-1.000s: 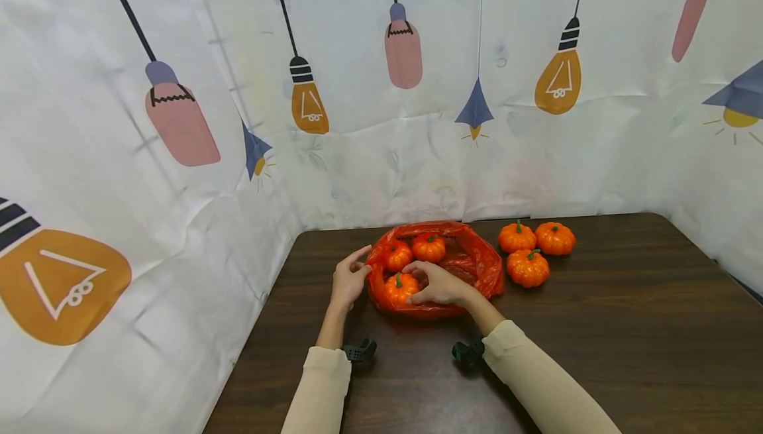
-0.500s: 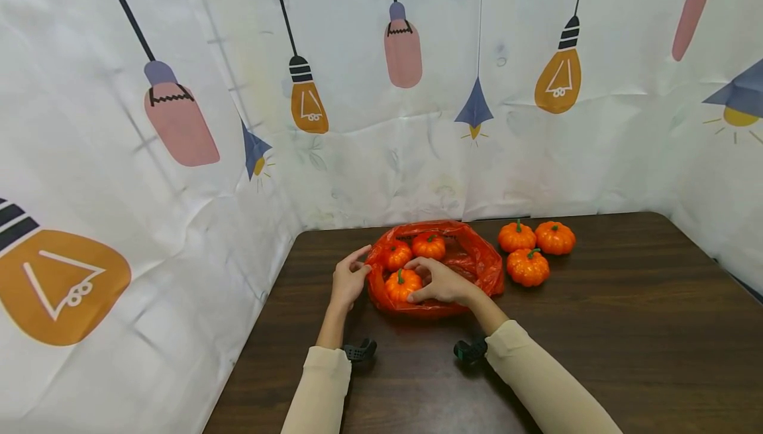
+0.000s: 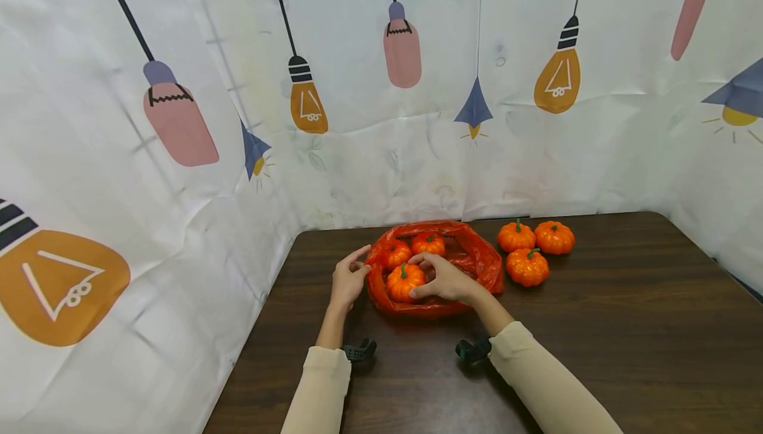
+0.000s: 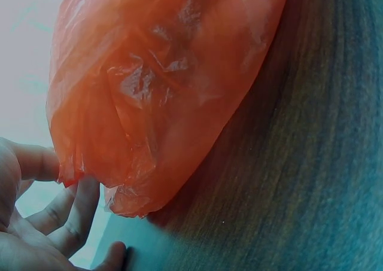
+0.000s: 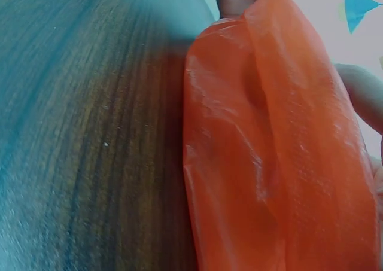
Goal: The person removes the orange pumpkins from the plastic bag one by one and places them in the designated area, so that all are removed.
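A red plastic bag stands wide open on the table, its rim folded outward. My left hand pinches the bag's left edge; in the left wrist view, thumb and finger meet at a gathered corner of the plastic. Over the bag's mouth, my right hand grips a small orange toy pumpkin with a green stem, fingers and thumb on its right side. Two more pumpkins, a left one and a right one, lie behind it in the bag. In the right wrist view the bag's wall hides most of that hand.
Three more toy pumpkins sit close together right of the bag: one at the back, one farther right and one in front. The dark wooden table reaches back to a white curtain with printed lamps.
My right hand has shifted slightly right and up, and the gripped pumpkin has come along, rising a little in the bag's mouth. My left hand stays at the bag's edge.
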`<state>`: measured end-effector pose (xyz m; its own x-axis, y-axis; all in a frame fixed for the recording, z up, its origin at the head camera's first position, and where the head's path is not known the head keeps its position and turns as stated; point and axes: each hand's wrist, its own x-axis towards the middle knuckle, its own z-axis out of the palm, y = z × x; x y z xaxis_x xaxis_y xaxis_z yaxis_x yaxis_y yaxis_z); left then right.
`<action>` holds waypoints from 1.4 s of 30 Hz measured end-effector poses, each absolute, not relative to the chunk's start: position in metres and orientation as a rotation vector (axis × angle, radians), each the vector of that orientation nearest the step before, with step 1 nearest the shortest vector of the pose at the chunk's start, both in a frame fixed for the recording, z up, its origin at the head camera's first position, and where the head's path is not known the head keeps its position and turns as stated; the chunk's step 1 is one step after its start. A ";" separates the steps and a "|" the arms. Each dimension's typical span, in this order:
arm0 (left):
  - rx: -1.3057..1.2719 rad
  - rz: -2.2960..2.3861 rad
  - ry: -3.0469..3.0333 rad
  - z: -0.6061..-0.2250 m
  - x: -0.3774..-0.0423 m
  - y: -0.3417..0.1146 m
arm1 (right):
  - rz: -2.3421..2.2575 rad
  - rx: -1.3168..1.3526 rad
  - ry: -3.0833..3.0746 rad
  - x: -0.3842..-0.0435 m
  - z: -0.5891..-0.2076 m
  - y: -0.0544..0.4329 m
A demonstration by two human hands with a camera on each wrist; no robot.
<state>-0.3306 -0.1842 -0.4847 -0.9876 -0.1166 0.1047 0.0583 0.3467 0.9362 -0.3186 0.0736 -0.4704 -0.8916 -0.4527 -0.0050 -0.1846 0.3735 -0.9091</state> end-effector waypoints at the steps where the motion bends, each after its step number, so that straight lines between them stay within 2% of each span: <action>1: 0.052 -1.709 -2.449 -0.485 -0.331 -0.184 | -1.532 -0.565 2.381 -0.318 -0.469 0.075; 25: 0.030 -1.722 -2.457 -0.485 -0.330 -0.185 | -1.610 -0.553 2.430 -0.302 -0.449 0.104; 42: 0.036 -1.731 -2.454 -0.486 -0.331 -0.186 | -1.647 -0.478 2.488 -0.285 -0.445 0.142</action>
